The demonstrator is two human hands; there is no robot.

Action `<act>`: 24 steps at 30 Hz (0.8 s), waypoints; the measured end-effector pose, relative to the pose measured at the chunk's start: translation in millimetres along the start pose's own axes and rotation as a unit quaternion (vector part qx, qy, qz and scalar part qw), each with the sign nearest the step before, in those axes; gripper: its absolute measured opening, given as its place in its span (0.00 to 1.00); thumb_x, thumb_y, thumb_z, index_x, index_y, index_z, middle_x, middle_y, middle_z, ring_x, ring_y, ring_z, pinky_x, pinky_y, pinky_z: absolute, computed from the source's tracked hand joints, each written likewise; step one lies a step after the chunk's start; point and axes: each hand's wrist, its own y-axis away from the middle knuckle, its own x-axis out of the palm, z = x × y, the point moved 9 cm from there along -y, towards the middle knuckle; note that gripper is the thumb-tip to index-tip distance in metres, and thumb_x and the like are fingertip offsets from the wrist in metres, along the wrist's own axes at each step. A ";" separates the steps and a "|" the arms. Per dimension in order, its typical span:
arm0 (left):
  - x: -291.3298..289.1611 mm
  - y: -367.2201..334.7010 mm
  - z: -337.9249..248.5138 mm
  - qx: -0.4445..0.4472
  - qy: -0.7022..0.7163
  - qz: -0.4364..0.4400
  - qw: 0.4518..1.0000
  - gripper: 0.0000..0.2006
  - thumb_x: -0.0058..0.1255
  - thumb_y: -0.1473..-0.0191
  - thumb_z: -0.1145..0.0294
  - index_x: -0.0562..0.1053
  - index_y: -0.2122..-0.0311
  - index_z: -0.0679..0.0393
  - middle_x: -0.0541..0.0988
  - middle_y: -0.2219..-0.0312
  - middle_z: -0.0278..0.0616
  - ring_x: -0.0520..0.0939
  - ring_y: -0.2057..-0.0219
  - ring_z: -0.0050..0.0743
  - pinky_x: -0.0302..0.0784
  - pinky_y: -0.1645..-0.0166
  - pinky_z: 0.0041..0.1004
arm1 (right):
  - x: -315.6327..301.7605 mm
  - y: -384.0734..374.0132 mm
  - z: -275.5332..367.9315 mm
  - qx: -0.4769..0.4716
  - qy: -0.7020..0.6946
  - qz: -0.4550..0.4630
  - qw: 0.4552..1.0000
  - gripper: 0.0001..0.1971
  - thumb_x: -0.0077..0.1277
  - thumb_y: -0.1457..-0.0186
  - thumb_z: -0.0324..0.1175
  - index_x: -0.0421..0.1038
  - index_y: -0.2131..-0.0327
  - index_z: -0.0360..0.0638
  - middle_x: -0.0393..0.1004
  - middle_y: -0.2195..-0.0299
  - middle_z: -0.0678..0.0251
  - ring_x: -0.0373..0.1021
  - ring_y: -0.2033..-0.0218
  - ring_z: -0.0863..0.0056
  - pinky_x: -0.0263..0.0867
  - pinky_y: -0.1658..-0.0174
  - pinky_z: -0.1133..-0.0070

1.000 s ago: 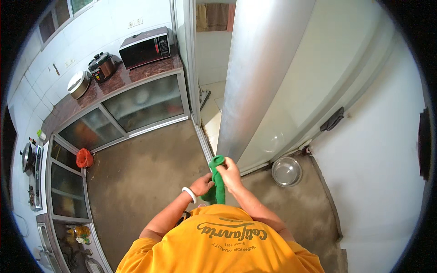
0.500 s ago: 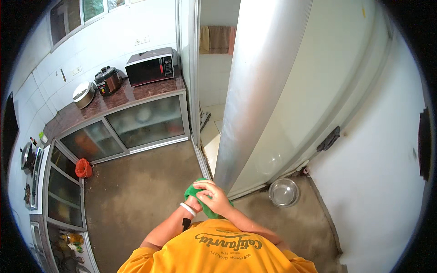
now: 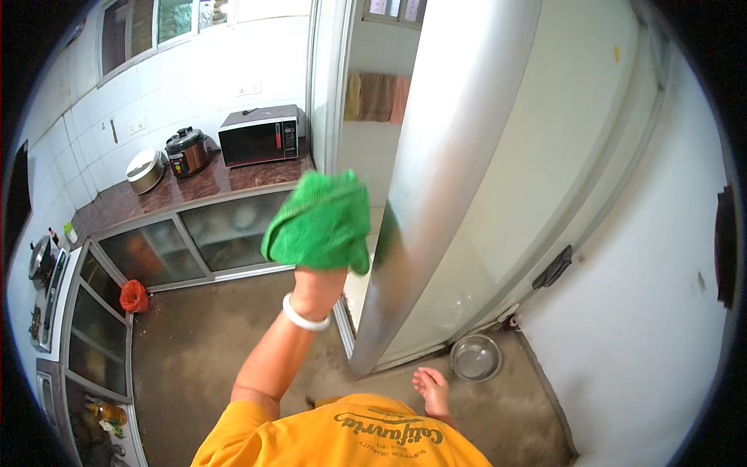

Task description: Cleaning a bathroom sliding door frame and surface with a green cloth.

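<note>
A green cloth [image 3: 319, 222] covers my left hand [image 3: 320, 282] like a mitt and hides its fingers. That arm is stretched forward, so the cloth is up beside the silver rounded door edge [image 3: 436, 171], with the microwave beyond it. Whether the cloth touches the metal, I cannot tell. A white bracelet [image 3: 305, 314] circles my left wrist. Low and close to my body, my right hand [image 3: 433, 391] is empty, its fingers loosely curled and a little apart. A round metal basin [image 3: 476, 358] stands on the floor just beyond it.
A microwave [image 3: 259, 136], a pressure cooker [image 3: 187, 152] and a rice cooker [image 3: 145, 170] line the dark red counter [image 3: 226, 180]. A red-lined bin [image 3: 134, 296] stands by the cabinets. Right of the silver edge runs a pale sliding door panel [image 3: 498, 194]. A dark cloth [image 3: 553, 267] hangs near the white wall.
My hands have parted. The left, with the green cloth over it, has moved up and forward, while the right has let go of the cloth and dropped back toward my body.
</note>
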 end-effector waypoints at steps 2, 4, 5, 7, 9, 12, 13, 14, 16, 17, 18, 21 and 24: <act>36.4 -23.0 -17.2 0.076 0.048 0.120 0.989 0.25 0.43 0.36 0.56 0.64 0.38 0.57 0.72 0.44 0.43 0.75 0.47 0.34 0.74 0.46 0.34 | -29.1 0.9 -18.4 0.022 -0.007 -0.040 0.999 0.11 0.52 0.38 0.33 0.73 0.55 0.40 0.78 0.63 0.65 0.75 0.65 0.76 0.71 0.62 0.81; 57.3 -42.6 -12.5 0.104 -0.033 0.126 0.986 0.27 0.47 0.38 0.57 0.62 0.37 0.59 0.71 0.44 0.44 0.75 0.46 0.36 0.72 0.44 0.34 | -55.4 2.9 -41.5 0.086 -0.054 -0.082 0.991 0.12 0.52 0.38 0.34 0.71 0.53 0.40 0.76 0.63 0.65 0.74 0.65 0.75 0.71 0.64 0.79; 69.6 -50.9 -8.1 0.128 -0.117 0.128 0.976 0.30 0.50 0.40 0.59 0.61 0.37 0.61 0.70 0.43 0.46 0.74 0.45 0.37 0.70 0.42 0.34 | -62.0 4.0 -45.6 0.083 -0.055 -0.085 0.991 0.12 0.52 0.38 0.34 0.71 0.53 0.40 0.76 0.63 0.65 0.74 0.65 0.75 0.71 0.64 0.79; 95.8 -65.8 -4.2 0.180 -0.289 0.127 0.932 0.35 0.56 0.45 0.63 0.58 0.35 0.65 0.68 0.42 0.50 0.72 0.44 0.41 0.66 0.38 0.35 | -66.2 9.5 -61.1 0.125 -0.089 -0.102 0.983 0.13 0.51 0.38 0.33 0.70 0.52 0.40 0.75 0.62 0.63 0.72 0.64 0.73 0.71 0.63 0.77; 101.0 -82.9 11.8 0.220 -0.320 0.115 0.914 0.34 0.57 0.47 0.65 0.60 0.38 0.67 0.70 0.44 0.48 0.72 0.44 0.41 0.67 0.40 0.32 | -74.3 11.1 -73.0 0.132 -0.093 -0.111 0.981 0.14 0.52 0.38 0.34 0.69 0.51 0.40 0.74 0.60 0.61 0.72 0.64 0.72 0.71 0.63 0.75; 90.7 -88.1 21.1 0.323 -0.462 0.021 0.826 0.21 0.55 0.44 0.70 0.67 0.46 0.62 0.74 0.54 0.39 0.76 0.54 0.32 0.72 0.48 0.27 | -79.3 9.7 -88.5 0.159 -0.106 -0.115 0.975 0.15 0.54 0.39 0.36 0.69 0.52 0.39 0.74 0.62 0.60 0.72 0.65 0.71 0.70 0.65 0.76; 87.2 -93.0 26.7 0.327 -0.460 0.025 0.825 0.21 0.55 0.44 0.70 0.67 0.46 0.62 0.74 0.54 0.39 0.76 0.54 0.32 0.72 0.48 0.27 | -79.3 7.0 -88.0 0.154 -0.109 -0.114 0.975 0.15 0.54 0.39 0.36 0.69 0.52 0.39 0.74 0.62 0.60 0.72 0.65 0.71 0.70 0.65 0.76; 68.5 -102.7 32.0 0.270 -0.274 0.031 0.922 0.18 0.53 0.42 0.69 0.68 0.48 0.60 0.75 0.56 0.37 0.77 0.55 0.29 0.72 0.49 0.26 | -80.1 8.6 -91.9 0.166 -0.105 -0.125 0.972 0.14 0.55 0.40 0.35 0.69 0.54 0.39 0.74 0.63 0.59 0.72 0.67 0.71 0.70 0.67 0.76; 36.0 -112.9 36.1 0.254 -0.125 -0.038 0.958 0.10 0.46 0.37 0.71 0.70 0.51 0.57 0.76 0.60 0.33 0.77 0.61 0.21 0.74 0.57 0.23 | -74.4 12.9 -94.5 0.183 -0.098 -0.131 0.969 0.14 0.55 0.40 0.34 0.70 0.55 0.39 0.74 0.63 0.59 0.72 0.69 0.71 0.70 0.68 0.77; 27.8 -112.9 37.6 0.255 -0.127 -0.038 0.958 0.10 0.46 0.37 0.71 0.70 0.51 0.57 0.76 0.60 0.33 0.77 0.61 0.21 0.74 0.57 0.23 | -69.9 13.5 -92.3 0.192 -0.093 -0.119 0.970 0.13 0.55 0.41 0.34 0.69 0.55 0.38 0.75 0.63 0.58 0.72 0.70 0.70 0.69 0.70 0.77; 16.4 -116.6 51.6 0.166 -0.156 -0.055 0.972 0.12 0.47 0.37 0.68 0.70 0.51 0.58 0.76 0.59 0.33 0.76 0.60 0.21 0.74 0.56 0.23 | -67.0 10.4 -88.3 0.198 -0.090 -0.107 0.970 0.13 0.56 0.41 0.33 0.69 0.55 0.38 0.75 0.64 0.58 0.72 0.71 0.70 0.69 0.71 0.77; 9.0 -105.8 64.6 0.151 -0.179 -0.036 0.972 0.19 0.48 0.35 0.59 0.70 0.44 0.57 0.74 0.51 0.31 0.72 0.52 0.22 0.67 0.45 0.26 | -71.6 -21.4 -123.1 0.226 -0.129 -0.027 0.965 0.14 0.55 0.41 0.33 0.68 0.54 0.38 0.75 0.63 0.57 0.73 0.70 0.70 0.69 0.71 0.76; -2.3 -99.4 62.8 0.133 -0.149 -0.057 0.978 0.21 0.43 0.33 0.55 0.69 0.42 0.58 0.72 0.48 0.33 0.71 0.49 0.25 0.64 0.40 0.29 | -62.1 -22.1 -109.3 0.230 -0.065 -0.052 0.970 0.15 0.55 0.40 0.35 0.68 0.53 0.39 0.75 0.60 0.59 0.73 0.64 0.69 0.70 0.66 0.74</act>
